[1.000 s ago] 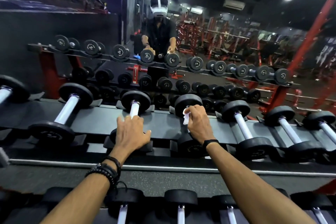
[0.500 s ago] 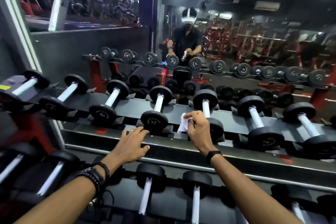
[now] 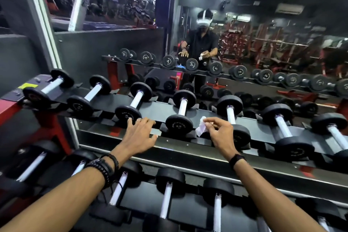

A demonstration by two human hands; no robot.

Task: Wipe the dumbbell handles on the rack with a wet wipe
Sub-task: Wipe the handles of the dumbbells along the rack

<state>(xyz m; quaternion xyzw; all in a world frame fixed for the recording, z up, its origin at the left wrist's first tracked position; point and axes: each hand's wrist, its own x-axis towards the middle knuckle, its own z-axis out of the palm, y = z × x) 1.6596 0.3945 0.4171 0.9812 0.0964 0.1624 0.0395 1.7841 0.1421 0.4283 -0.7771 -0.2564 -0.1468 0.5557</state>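
Note:
Several black dumbbells with white handles lie side by side on the top shelf of the rack. My right hand pinches a crumpled white wet wipe just above the shelf, between one dumbbell and its right neighbour, touching neither handle. My left hand rests open on the shelf's front edge, fingers spread, fingertips by the near plate of another dumbbell.
A lower shelf holds more dumbbells right under my forearms. A wall mirror behind the rack reflects the gym and a person in a headset. The rack's red frame ends at the left.
My right hand has come off the dumbbell handle it was wiping and moved left with the wipe. My left hand left its dumbbell for the shelf edge. The view swung left.

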